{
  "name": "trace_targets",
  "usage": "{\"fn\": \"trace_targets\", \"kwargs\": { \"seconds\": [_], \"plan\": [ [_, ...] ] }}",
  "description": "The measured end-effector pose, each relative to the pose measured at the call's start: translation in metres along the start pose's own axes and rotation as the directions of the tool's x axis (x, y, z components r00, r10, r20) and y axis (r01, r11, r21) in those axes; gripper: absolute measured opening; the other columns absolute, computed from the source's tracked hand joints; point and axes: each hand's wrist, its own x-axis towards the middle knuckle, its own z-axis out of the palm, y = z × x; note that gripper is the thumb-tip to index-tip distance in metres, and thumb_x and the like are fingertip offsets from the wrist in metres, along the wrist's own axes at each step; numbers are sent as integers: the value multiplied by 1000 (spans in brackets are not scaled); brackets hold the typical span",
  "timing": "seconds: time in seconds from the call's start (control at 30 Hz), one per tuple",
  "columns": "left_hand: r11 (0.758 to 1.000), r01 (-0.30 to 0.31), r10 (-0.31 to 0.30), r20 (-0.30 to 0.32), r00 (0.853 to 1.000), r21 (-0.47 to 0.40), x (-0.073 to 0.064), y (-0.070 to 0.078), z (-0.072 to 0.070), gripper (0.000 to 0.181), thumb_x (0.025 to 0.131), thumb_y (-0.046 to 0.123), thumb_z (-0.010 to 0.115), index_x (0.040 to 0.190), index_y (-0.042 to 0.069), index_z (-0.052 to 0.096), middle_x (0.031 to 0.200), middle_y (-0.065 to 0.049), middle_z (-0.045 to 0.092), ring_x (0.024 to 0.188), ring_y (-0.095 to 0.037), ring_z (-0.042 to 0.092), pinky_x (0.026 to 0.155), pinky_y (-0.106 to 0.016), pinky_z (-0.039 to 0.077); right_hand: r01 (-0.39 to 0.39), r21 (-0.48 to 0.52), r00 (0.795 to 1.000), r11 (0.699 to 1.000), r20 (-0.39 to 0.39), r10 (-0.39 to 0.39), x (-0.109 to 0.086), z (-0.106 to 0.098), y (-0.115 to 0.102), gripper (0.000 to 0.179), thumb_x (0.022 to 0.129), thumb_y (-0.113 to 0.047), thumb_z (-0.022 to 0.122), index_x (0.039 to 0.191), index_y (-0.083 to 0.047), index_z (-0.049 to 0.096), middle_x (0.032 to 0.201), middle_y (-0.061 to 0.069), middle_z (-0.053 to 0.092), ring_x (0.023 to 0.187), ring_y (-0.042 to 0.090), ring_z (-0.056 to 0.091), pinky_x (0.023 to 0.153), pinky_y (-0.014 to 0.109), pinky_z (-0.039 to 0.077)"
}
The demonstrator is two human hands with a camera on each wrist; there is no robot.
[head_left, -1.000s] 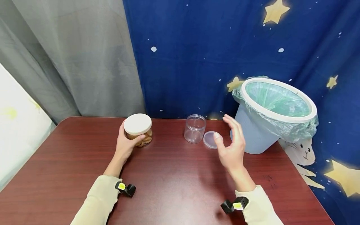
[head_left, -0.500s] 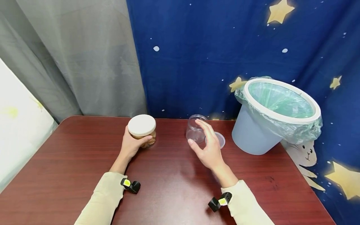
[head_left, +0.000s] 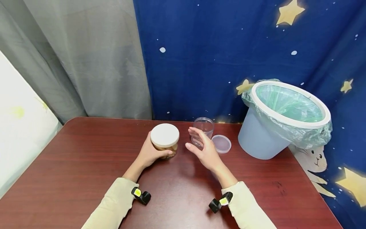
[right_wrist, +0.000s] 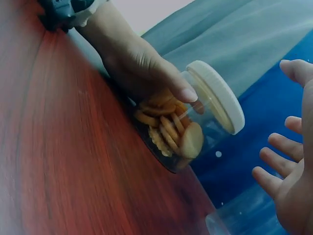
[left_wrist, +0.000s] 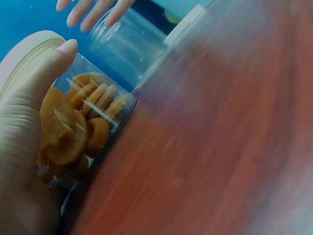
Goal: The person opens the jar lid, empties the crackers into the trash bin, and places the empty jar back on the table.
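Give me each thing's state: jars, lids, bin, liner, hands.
Cookie jar: partly filled
White lid: on the cookie jar
Clear jar: open, upright
Clear lid: lying flat
Bin: open, lined
Liner: folded over bin's rim
Left hand: gripping the cookie jar
Right hand: holding nothing

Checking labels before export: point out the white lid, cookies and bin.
White lid (head_left: 165,135): head view, middle of its top.
Cookies (right_wrist: 192,140): right wrist view, broad face of one.
Bin (head_left: 258,136): head view, blue outer wall below the liner.

Left to right: cookie jar (head_left: 165,136), second jar (head_left: 208,127), loose lid (head_left: 221,144), bin (head_left: 260,136)
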Motion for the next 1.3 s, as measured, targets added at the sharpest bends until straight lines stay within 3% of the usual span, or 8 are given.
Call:
{"fn": "trace_targets", "kwargs": {
  "seconds": [0.37, 0.57, 0.73, 0.87, 1.07, 1.17, 1.3],
  "plan": [
    [999, -36, 39, 152, 988, -24, -2, 8, 33, 108, 61, 12, 97, 150, 16, 37, 142, -8, 56, 127, -25, 56, 111, -47, 42, -12, 100, 997, 995, 80, 4, 1, -14, 19, 68, 93, -15, 73, 151, -4, 41, 155, 14, 47, 145, 37, 43, 118, 45, 38],
    [995, -49, 74, 284, 956, -91, -3, 12, 51, 107, 59, 9, 98, 148, 22, 40, 140, -3, 57, 124, -21, 56, 109, -40, 44, 26, 81, 993, 996, 111, -35, 2, -15, 25, 77, 90, -40, 76, 152, -9, 43, 156, 10, 47, 144, 31, 45, 114, 19, 38],
    [990, -55, 99, 359, 928, -129, -4, 15, 61, 106, 60, 8, 97, 149, 21, 40, 140, -3, 57, 124, -19, 56, 107, -31, 45, 83, 3, 992, 997, 96, -82, 5, -13, 33, 90, 84, -65, 70, 151, -11, 46, 152, 12, 51, 140, 33, 48, 111, 15, 37],
    [989, -76, 118, 374, 920, -124, -6, 16, 63, 106, 61, 8, 97, 149, 18, 40, 139, -4, 58, 123, -19, 56, 106, -28, 46, 74, 31, 993, 997, 93, -77, 5, -12, 35, 85, 84, -58, 75, 150, -11, 48, 149, 14, 55, 139, 33, 50, 110, 18, 39],
    [994, -105, 109, 348, 931, -29, -6, 14, 64, 109, 59, 19, 100, 150, 21, 40, 138, 0, 59, 123, -17, 56, 106, -29, 46, 6, -7, 997, 1000, 71, -6, 4, -12, 34, 76, 83, -50, 80, 145, -16, 55, 142, 12, 62, 131, 26, 57, 106, 19, 43],
    [993, -114, 109, 342, 933, -6, -5, 13, 63, 110, 59, 22, 100, 150, 22, 40, 138, 1, 59, 123, -17, 57, 106, -32, 46, -9, -40, 996, 999, 83, 12, 3, -14, 34, 79, 80, -49, 83, 146, -17, 53, 144, 7, 61, 132, 23, 56, 107, 23, 44],
    [994, -104, 108, 347, 932, -28, -4, 14, 63, 108, 59, 18, 98, 150, 23, 40, 138, 0, 60, 123, -17, 57, 108, -35, 45, -12, -2, 988, 1000, 154, 12, 0, -21, 35, 95, 69, -29, 94, 151, -18, 46, 150, 8, 55, 135, 26, 53, 110, 31, 43]
  ]
}}
